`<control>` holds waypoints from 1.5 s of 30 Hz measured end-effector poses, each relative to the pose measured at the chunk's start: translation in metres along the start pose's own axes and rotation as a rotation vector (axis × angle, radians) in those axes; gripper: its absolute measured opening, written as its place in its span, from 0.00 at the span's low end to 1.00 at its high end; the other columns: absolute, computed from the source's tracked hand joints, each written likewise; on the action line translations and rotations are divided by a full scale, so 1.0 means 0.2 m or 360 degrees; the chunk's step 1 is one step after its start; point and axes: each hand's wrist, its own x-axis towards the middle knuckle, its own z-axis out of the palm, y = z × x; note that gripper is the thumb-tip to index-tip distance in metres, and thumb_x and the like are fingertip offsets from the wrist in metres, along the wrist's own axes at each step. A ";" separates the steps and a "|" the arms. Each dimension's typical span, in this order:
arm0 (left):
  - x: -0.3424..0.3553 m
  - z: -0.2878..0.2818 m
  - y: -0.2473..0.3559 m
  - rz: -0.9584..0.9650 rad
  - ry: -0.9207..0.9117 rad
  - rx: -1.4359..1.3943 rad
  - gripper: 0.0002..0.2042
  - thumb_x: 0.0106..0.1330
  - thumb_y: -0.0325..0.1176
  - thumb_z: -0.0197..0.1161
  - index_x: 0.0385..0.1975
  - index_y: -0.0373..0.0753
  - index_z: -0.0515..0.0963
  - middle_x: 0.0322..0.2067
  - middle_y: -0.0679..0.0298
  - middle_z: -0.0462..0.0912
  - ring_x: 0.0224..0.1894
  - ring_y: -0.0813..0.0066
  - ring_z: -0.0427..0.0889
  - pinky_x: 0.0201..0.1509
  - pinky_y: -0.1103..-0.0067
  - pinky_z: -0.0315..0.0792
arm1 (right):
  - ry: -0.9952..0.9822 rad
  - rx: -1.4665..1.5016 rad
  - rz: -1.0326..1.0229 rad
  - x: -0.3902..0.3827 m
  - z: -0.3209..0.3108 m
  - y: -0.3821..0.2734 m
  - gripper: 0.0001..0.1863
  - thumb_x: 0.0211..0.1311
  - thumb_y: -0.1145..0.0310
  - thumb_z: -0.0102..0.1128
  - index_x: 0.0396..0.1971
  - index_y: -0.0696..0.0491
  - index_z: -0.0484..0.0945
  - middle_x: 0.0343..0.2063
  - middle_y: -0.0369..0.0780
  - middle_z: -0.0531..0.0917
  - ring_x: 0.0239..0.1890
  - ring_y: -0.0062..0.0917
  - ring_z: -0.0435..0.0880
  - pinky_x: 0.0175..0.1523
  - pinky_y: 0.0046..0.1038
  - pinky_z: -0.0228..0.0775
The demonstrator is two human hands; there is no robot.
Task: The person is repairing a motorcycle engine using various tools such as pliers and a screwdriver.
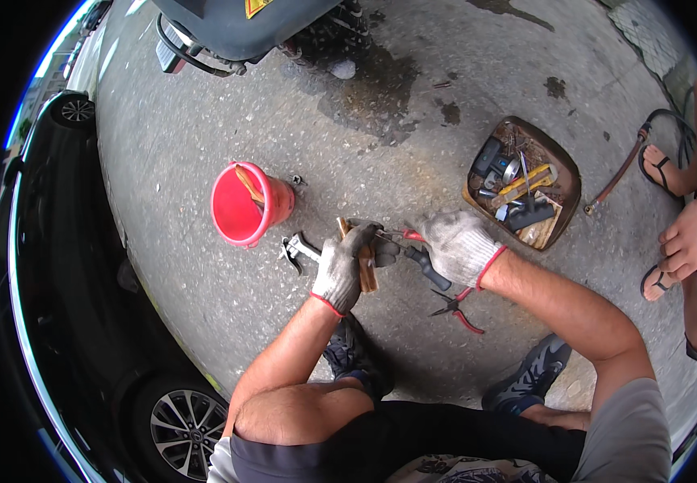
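My left hand [339, 270], in a grey-white work glove with a red cuff, is closed around a narrow brown strip [368, 274] whose material I cannot tell. In my right hand [455, 243], gloved alike, are red-handled pliers [411, 235]; their jaws point at the left fingertips, where the contact is too small to make out. A dark-handled tool [430, 270] lies just below the right hand. Further down, a second pair of red-handled pliers [458, 311] rests on the ground with its handles spread. Beside my left wrist is a silver and black metal tool [303, 247].
A red bucket [282, 201] holding an orange-brown piece stands at left. At right sits a brown tray [571, 173] of tools. A person's bare hand [693, 237] and sandalled feet are at far right, near a hose [618, 175]. A black car [66, 282] lines the left; a vehicle [244, 28] stands ahead.
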 end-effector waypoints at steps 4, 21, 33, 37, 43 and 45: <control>0.01 -0.02 -0.03 -0.0010 0.0029 0.0017 0.16 0.67 0.38 0.55 0.42 0.30 0.75 0.31 0.54 0.82 0.32 0.65 0.83 0.39 0.73 0.76 | 0.0190 -0.0105 -0.0020 0.00 0.02 -0.03 0.17 0.54 0.71 0.55 0.45 0.56 0.73 0.33 0.44 0.82 0.38 0.40 0.83 0.43 0.39 0.74; 0.05 -0.05 -0.07 -0.0005 -0.0027 0.0057 0.17 0.69 0.40 0.53 0.45 0.29 0.73 0.34 0.54 0.82 0.34 0.64 0.83 0.42 0.72 0.78 | 0.0043 -0.0208 0.0004 0.00 -0.01 -0.07 0.14 0.61 0.66 0.51 0.45 0.57 0.73 0.36 0.46 0.80 0.37 0.42 0.83 0.38 0.41 0.76; 0.31 -0.14 0.00 0.0350 0.0533 0.1063 0.22 0.72 0.50 0.48 0.37 0.33 0.77 0.28 0.61 0.79 0.28 0.72 0.75 0.34 0.74 0.70 | 0.0245 0.0313 0.0150 -0.12 0.12 -0.17 0.19 0.61 0.59 0.54 0.42 0.59 0.67 0.30 0.53 0.80 0.29 0.48 0.83 0.30 0.43 0.76; 0.40 0.02 0.04 0.0675 0.0544 0.1032 0.24 0.72 0.50 0.48 0.37 0.31 0.77 0.25 0.62 0.77 0.30 0.75 0.71 0.37 0.73 0.68 | 0.0224 0.0453 0.0284 -0.23 0.04 -0.15 0.28 0.61 0.60 0.56 0.52 0.65 0.64 0.34 0.50 0.77 0.28 0.44 0.81 0.27 0.40 0.74; 0.48 -0.05 0.29 0.0204 0.1079 0.0449 0.18 0.71 0.45 0.51 0.35 0.34 0.77 0.29 0.62 0.80 0.31 0.76 0.77 0.38 0.76 0.72 | 0.0693 0.0357 -0.0189 -0.56 -0.23 -0.10 0.25 0.53 0.71 0.63 0.49 0.64 0.67 0.31 0.49 0.75 0.27 0.43 0.79 0.29 0.41 0.71; 0.46 0.00 0.28 0.0312 0.0642 0.0109 0.14 0.70 0.41 0.52 0.40 0.35 0.75 0.34 0.62 0.80 0.34 0.75 0.79 0.40 0.74 0.74 | 0.0703 0.0682 0.0205 -0.63 -0.32 -0.01 0.20 0.53 0.72 0.61 0.46 0.61 0.70 0.35 0.51 0.76 0.32 0.48 0.80 0.37 0.42 0.72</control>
